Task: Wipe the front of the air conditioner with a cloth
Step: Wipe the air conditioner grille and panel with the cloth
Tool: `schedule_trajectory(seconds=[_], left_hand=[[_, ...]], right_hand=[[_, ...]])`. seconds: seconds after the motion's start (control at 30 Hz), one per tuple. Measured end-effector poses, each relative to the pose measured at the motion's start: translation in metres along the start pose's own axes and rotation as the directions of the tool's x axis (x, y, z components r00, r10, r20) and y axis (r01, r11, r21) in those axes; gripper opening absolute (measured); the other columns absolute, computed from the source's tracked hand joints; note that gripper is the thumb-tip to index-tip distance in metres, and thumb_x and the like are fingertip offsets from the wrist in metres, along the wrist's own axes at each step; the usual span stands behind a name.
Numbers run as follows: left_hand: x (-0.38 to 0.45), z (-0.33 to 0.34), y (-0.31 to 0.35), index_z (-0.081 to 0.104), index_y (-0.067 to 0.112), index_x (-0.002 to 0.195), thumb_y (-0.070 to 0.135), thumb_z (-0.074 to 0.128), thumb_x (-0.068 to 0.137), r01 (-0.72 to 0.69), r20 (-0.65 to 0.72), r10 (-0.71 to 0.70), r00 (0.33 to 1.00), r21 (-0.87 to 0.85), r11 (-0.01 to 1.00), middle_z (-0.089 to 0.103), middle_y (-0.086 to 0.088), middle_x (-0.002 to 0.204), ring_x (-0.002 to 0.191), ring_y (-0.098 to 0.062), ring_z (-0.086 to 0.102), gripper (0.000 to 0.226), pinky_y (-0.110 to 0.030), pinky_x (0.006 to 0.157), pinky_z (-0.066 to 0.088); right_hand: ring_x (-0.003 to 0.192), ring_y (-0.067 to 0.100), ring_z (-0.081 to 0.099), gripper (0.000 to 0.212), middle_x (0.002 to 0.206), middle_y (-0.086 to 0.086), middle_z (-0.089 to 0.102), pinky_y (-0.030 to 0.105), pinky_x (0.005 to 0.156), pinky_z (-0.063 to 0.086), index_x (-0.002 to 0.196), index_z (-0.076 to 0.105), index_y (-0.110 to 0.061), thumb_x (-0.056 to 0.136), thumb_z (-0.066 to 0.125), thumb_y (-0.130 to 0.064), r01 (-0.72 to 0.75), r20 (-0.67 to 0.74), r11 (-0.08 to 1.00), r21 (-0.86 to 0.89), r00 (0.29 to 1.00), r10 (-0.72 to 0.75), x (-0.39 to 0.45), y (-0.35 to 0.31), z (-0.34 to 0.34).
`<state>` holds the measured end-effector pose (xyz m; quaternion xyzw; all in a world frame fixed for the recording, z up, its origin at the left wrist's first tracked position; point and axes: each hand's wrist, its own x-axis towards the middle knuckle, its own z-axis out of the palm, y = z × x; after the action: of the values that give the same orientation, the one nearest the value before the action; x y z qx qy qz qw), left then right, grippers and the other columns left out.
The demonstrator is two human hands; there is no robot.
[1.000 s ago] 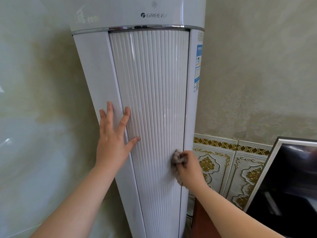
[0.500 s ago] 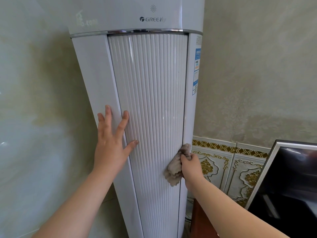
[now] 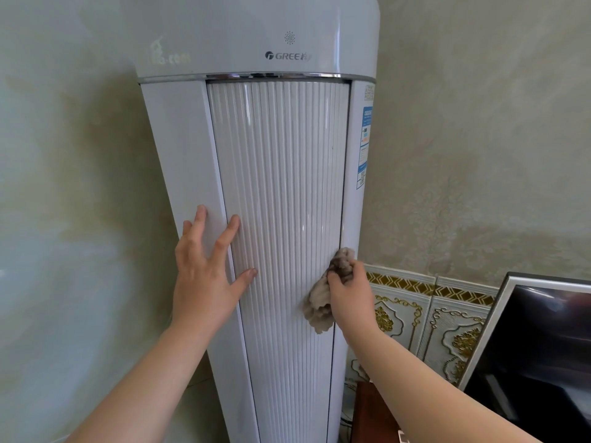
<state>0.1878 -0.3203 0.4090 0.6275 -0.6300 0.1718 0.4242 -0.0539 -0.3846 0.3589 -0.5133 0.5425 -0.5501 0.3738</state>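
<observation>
a: where's your cloth [image 3: 321, 298] right now?

b: bunched in your right hand [image 3: 350, 292], fingers clenched around it. it's pressed to the right edge of the ribbed front panel [image 3: 281, 203] of the floor-standing air conditioner [image 3: 256, 43], at the seam where the ribs meet the plain right side strip. a loose tail hangs below your fist against the ribs.

a: and the other hand?

b: your left hand [image 3: 204, 276] lies flat with fingers spread and released, gripping nothing. the palm sits on the smooth left strip, and the thumb and one finger reach over onto the left edge of the ribs. it looks like a brace, so the tall unit doesn't rock while you push with the cloth.

a: why hold the cloth wadded like that?

b: my guess is a tight wad puts pressure into the grooves and the seam, where dust settles. a flat cloth would skate over the rib tops.

a: how far along are you?

b: hard to judge; the ribs show no clear clean or dirty zones. the glossy top section with the logo [image 3: 287, 55] sits well above both hands.

a: anything to mind?

b: the energy label [image 3: 364, 145] on the right side strip, above your cloth. the framed screen [image 3: 543, 362] leaning near the right wall is well apart.
</observation>
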Motion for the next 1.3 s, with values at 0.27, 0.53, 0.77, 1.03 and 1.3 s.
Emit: schedule_trajectory(seconds=[0.27, 0.53, 0.77, 1.03, 1.3], left_hand=[[0.029, -0.024, 0.018, 0.022, 0.044, 0.167, 0.049, 0.089, 0.079, -0.006, -0.042, 0.007, 0.999, 0.009, 1.0, 0.004, -0.005, 0.177, 0.163, -0.04, 0.004, 0.11, -0.065, 0.12, 0.029], [0.056, -0.042, 0.035, -0.011, 0.053, 0.166, 0.06, 0.083, 0.079, -0.002, 0.044, 0.001, 0.999, 0.026, 1.0, -0.031, 0.011, 0.174, 0.164, -0.035, -0.013, 0.128, -0.065, 0.117, 0.031], [0.054, -0.044, 0.036, -0.012, 0.051, 0.166, 0.061, 0.083, 0.078, -0.002, 0.042, -0.001, 0.999, 0.061, 0.998, -0.033, 0.01, 0.174, 0.164, -0.034, -0.013, 0.13, -0.063, 0.111, 0.042], [0.057, -0.046, 0.032, -0.005, 0.054, 0.167, 0.066, 0.083, 0.076, -0.001, 0.011, 0.0, 1.0, 0.092, 0.996, -0.021, 0.008, 0.177, 0.163, -0.041, 0.0, 0.127, -0.063, 0.116, 0.036], [0.055, -0.039, 0.032, -0.006, 0.055, 0.166, 0.06, 0.084, 0.078, 0.006, -0.02, -0.004, 1.0, 0.071, 0.997, -0.026, 0.012, 0.176, 0.164, -0.036, -0.005, 0.126, -0.059, 0.115, 0.033]], right_hand=[[0.087, 0.0, 0.06, 0.014, 0.096, -0.016, 0.063, 0.019, 0.061, 0.044, 0.109, 0.052, -0.038, 0.103, 0.06, -0.029, 0.071, -0.03, 0.997, 0.017, 0.997, -0.071, 0.006, -0.033, -0.003], [0.089, 0.006, 0.064, 0.01, 0.099, -0.011, 0.066, 0.022, 0.062, 0.048, 0.111, 0.056, -0.032, 0.102, 0.061, -0.03, 0.128, -0.039, 0.991, 0.033, 0.991, -0.126, 0.02, -0.068, -0.007], [0.088, 0.005, 0.063, 0.009, 0.098, -0.011, 0.065, 0.021, 0.06, 0.046, 0.106, 0.055, -0.036, 0.102, 0.061, -0.03, 0.182, -0.041, 0.983, 0.033, 0.983, -0.18, 0.029, -0.099, -0.011], [0.093, 0.006, 0.063, 0.014, 0.103, -0.011, 0.065, 0.02, 0.064, 0.048, 0.115, 0.057, -0.03, 0.102, 0.061, -0.029, 0.248, -0.052, 0.968, 0.04, 0.968, -0.246, 0.039, -0.129, -0.016], [0.091, 0.008, 0.065, 0.01, 0.1, -0.01, 0.067, 0.024, 0.067, 0.049, 0.109, 0.061, -0.03, 0.1, 0.062, -0.029, 0.311, -0.08, 0.949, 0.06, 0.949, -0.306, 0.052, -0.161, -0.02]])
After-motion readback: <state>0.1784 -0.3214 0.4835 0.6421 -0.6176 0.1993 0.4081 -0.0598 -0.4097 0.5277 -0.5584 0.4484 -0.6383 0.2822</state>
